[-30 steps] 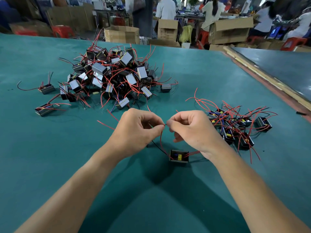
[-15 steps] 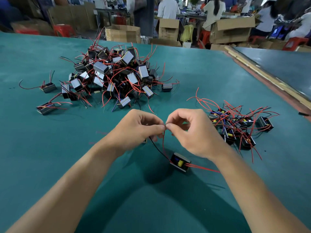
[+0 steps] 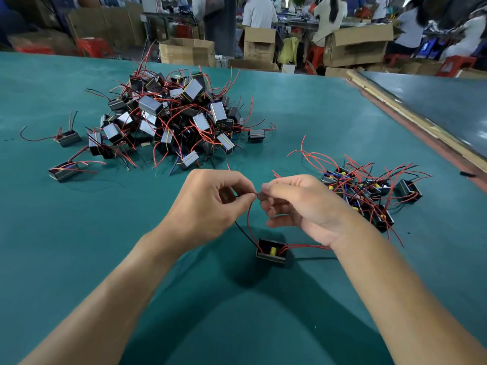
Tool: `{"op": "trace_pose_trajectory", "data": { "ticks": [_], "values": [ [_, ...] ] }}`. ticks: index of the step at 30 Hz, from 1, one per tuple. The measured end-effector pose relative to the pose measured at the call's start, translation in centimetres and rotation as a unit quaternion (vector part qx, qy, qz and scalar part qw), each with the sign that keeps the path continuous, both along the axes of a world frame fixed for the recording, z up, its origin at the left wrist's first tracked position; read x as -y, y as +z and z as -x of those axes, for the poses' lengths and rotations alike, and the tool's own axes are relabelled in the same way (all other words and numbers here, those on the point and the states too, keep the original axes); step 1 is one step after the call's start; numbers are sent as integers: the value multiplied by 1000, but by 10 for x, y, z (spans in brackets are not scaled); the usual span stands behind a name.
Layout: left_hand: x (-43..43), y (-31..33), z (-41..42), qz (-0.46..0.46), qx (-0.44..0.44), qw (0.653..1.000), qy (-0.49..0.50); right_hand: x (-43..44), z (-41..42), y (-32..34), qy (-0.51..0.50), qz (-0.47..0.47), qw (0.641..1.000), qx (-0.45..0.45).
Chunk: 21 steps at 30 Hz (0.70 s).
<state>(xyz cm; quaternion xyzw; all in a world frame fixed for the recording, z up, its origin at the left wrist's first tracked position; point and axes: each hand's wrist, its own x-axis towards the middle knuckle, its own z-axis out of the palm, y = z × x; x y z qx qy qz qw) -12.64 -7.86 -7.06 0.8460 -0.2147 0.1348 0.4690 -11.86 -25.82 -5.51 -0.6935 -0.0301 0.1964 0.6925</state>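
- Small black plastic box with a yellow part inside is at lower centre of the frame, just below both hands. Can't tell if it's resting on the teal table mat or hanging.
- Left hand and right hand meet fingertip to fingertip, both pinching the top of its thin red wire.
- Its thin black wire runs up under the left hand.
- Big heap of wired black boxes is at upper left, and a smaller wired bunch sits right of centre.
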Motion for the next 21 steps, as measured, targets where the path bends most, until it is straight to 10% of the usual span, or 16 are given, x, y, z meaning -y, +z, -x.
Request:
{"op": "trace_pose_trajectory", "data": {
  "ticks": [9, 13, 18, 21],
  "values": [
    [-1, 1, 1, -26, 43, 999, 2, 6, -1, -1, 48, -55, 995, -74],
    [-1, 0, -1, -4, -18, 1000, -2, 2, -2, -9, 7, 49, 991, 124],
    [-4, 5, -4, 92, -213, 973, -17, -5, 1, -18, -39, 264, 842, 470],
    [-9, 7, -6, 147, -251, 956, -30, -11, 2, -20, -80, 235, 827, 504]
  ]
}}
